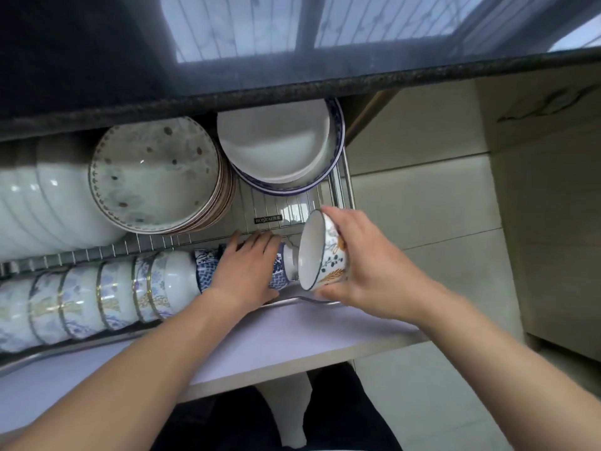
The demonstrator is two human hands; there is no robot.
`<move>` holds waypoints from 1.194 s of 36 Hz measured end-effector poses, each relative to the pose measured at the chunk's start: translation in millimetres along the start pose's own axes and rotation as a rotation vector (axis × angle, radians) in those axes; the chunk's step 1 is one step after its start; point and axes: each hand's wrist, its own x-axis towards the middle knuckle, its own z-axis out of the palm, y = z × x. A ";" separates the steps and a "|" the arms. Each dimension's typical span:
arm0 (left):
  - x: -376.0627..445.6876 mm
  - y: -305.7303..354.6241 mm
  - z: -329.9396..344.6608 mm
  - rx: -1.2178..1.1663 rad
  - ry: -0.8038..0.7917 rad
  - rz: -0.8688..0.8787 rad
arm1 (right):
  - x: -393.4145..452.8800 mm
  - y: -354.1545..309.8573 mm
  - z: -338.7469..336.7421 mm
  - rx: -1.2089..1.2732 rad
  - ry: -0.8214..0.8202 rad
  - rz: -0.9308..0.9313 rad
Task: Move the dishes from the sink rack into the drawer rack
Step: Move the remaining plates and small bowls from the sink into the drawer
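Right hand (367, 258) grips floral bowl (322, 252) | left hand (247, 265) flat on blue bowls (208, 268) | wire drawer rack (292, 206) | tiled floor (432, 203)

Dark speckled countertop (292, 89) under a window (309, 24), pale floor tiles (429, 203) alongside.

This is a home kitchen. The landmark is a pulled-out steel-wire drawer rack (294, 209) under a dark speckled stone desk (292, 89). Inside the rack stand stacked round speckled plates (153, 174), white plates with a blue rim (279, 148) and a row of patterned porcelain bowls (107, 291) lying on their sides. Beyond the desk is a window with frosted patterned glass (234, 24); to the right of the rack, pale floor tiles (422, 206) and cream cabinet fronts (546, 190).
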 end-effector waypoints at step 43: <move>-177.7 -68.6 -51.7 -0.629 0.287 -0.672 | 80.4 -58.3 83.9 -0.881 -0.240 0.003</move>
